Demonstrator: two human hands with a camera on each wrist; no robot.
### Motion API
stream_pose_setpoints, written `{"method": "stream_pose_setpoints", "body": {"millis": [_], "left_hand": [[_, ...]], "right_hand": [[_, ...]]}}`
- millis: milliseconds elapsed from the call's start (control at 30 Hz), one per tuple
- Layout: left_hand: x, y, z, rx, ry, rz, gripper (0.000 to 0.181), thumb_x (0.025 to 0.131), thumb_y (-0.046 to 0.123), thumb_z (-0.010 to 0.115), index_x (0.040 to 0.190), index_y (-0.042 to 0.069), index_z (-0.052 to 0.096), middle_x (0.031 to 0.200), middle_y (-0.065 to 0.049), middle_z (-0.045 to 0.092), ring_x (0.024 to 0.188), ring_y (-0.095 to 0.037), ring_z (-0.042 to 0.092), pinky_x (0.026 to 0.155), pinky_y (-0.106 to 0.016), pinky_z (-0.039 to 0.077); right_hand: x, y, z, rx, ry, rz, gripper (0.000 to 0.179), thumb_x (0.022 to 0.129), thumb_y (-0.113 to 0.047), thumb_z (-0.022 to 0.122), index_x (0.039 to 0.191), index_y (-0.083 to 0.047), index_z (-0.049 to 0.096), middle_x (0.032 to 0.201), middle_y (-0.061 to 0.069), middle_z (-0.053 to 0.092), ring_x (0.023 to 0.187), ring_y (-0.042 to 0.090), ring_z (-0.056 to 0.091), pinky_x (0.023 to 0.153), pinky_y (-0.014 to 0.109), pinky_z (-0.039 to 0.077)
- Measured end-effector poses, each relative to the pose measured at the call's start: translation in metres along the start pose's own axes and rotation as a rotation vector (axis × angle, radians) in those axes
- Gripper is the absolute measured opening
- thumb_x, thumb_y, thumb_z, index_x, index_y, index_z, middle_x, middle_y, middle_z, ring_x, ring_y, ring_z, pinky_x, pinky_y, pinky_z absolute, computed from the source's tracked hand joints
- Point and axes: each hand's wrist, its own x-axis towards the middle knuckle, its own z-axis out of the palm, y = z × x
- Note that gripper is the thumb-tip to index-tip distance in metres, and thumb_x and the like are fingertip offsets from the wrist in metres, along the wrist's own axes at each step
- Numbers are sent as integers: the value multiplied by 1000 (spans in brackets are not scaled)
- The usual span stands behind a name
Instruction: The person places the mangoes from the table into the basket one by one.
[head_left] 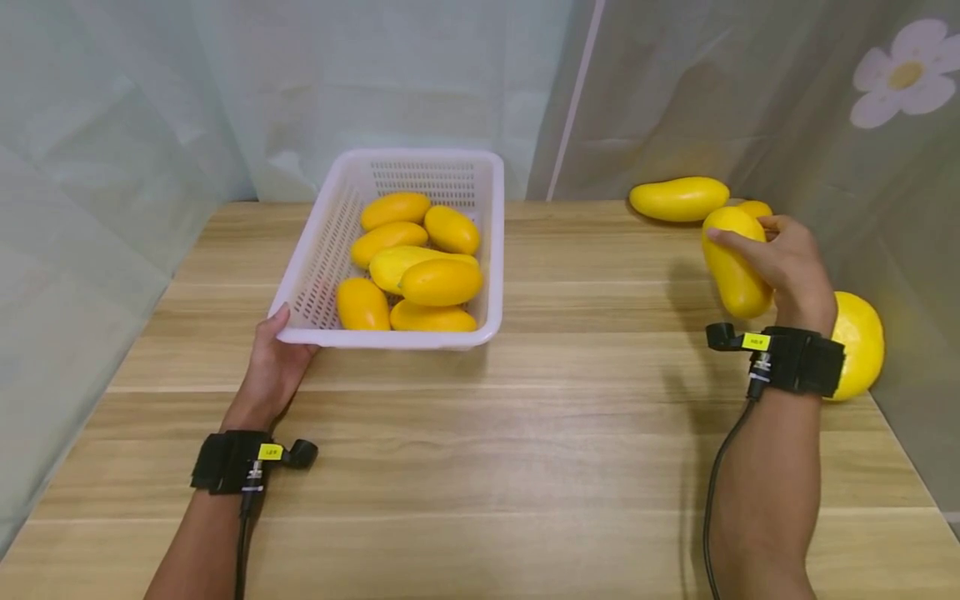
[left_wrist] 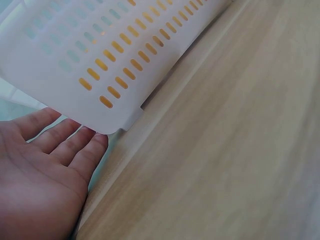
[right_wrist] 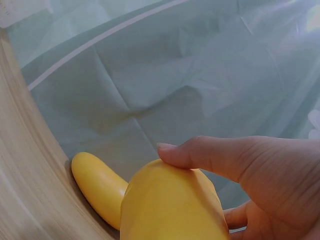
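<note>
My left hand (head_left: 281,358) holds the near left corner of a white plastic basket (head_left: 390,338). Its thumb lies on the rim, and in the left wrist view the fingers (left_wrist: 87,150) reach against the outside of the perforated wall. Several yellow mangoes (head_left: 441,282) lie inside the basket. At the right, my right hand (head_left: 791,262) grips a long yellow mango (head_left: 738,275) that hangs above the table, thumb on its upper end; the right wrist view shows this mango (right_wrist: 172,205) close up. Behind it another mango (head_left: 678,200) lies at the table's back edge.
Part of one more yellow fruit (head_left: 753,208) shows behind the held mango. A large round yellow fruit (head_left: 858,346) sits by the right edge, partly hidden by my wrist. A pale curtain (head_left: 420,75) hangs behind the wooden table (head_left: 525,467). Cables run from both wrist straps.
</note>
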Motion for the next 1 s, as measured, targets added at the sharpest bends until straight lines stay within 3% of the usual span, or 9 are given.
{"method": "stream_pose_setpoints", "body": {"millis": [700, 1000], "left_hand": [[0, 1, 1, -4, 8, 4, 61, 104, 48, 34, 162, 34, 21, 167, -5, 16, 140, -28, 29, 105, -24, 40], [1, 0, 0, -13, 5, 2, 61, 104, 47, 35, 162, 34, 21, 167, -5, 16, 139, -29, 30, 104, -24, 41]], "right_hand": [[-4, -9, 0, -14, -12, 1, 114, 83, -66, 69, 163, -8, 11, 161, 18, 23, 122, 24, 41, 103, 40, 38], [-6, -16, 1, -29, 2, -41, 111, 84, -64, 70, 162, -9, 15, 157, 18, 27, 111, 18, 46, 98, 38, 41]]}}
